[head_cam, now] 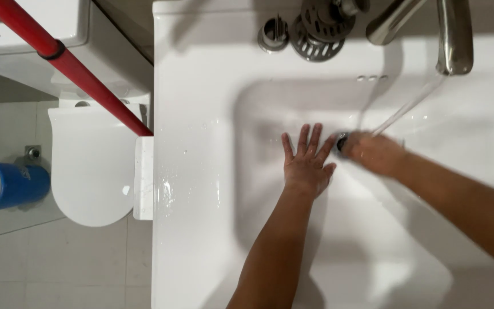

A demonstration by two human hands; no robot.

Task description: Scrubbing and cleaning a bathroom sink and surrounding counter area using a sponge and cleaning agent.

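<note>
My left hand (307, 160) lies flat in the white sink basin (270, 229), fingers spread, palm down on the bottom. My right hand (373, 153) is just to its right, blurred, under a stream of water (407, 106) that falls from the metal tap (454, 37). A small dark thing (342, 141), perhaps the drain, shows between the two hands; whether my right hand grips anything I cannot tell.
A metal drain strainer (315, 28) and a small metal plug (274, 33) sit on the sink's back ledge. Left of the sink stands a white toilet (90, 160), with a red pole (70, 66) leaning across it. A blue bucket (10, 186) is on the tiled floor.
</note>
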